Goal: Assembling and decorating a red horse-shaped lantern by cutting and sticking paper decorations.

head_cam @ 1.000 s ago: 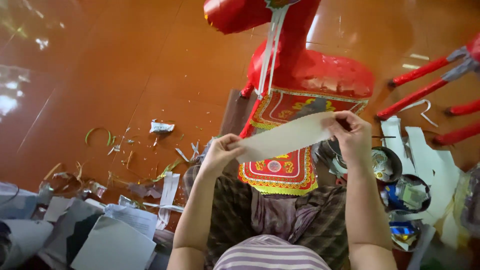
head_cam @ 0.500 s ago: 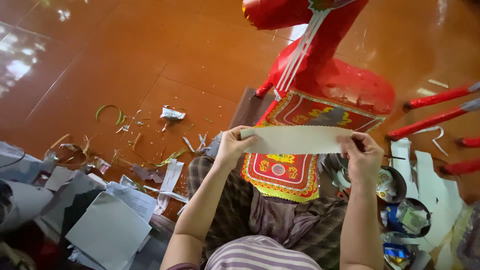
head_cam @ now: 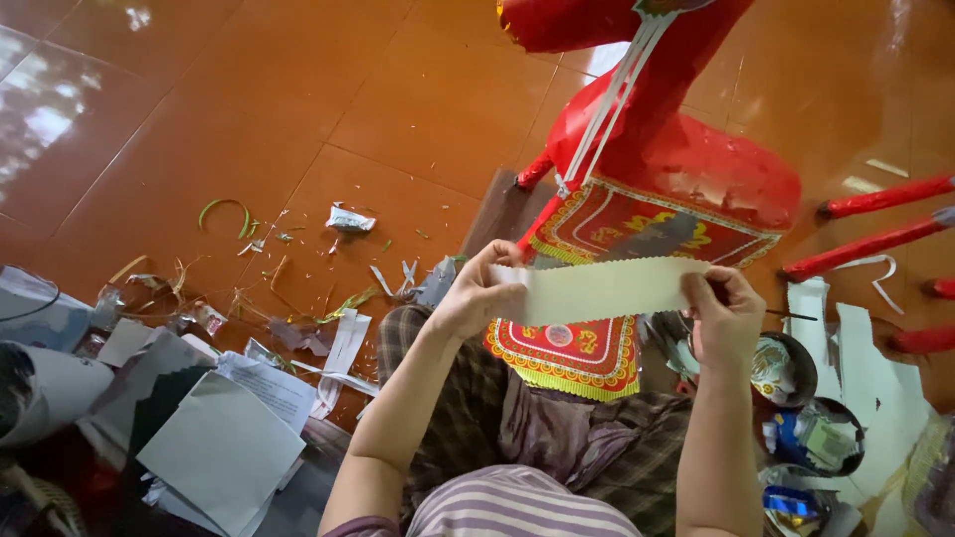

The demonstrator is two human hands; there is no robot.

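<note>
The person stretches a pale paper strip (head_cam: 602,290) level in front of the red paper horse (head_cam: 662,149), just below its patterned saddle cloth (head_cam: 597,288). The left hand (head_cam: 477,293) pinches one end, the right hand (head_cam: 726,318) pinches the other, seemingly to keep it taut. Paper scraps (head_cam: 288,328) lie left of the horse.

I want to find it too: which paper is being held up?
Find the big red paper horse. Just in front of it, the left hand and right hand stretch a pale strip between them. Unlike the floor scraps, it has a zigzag top edge.
</note>
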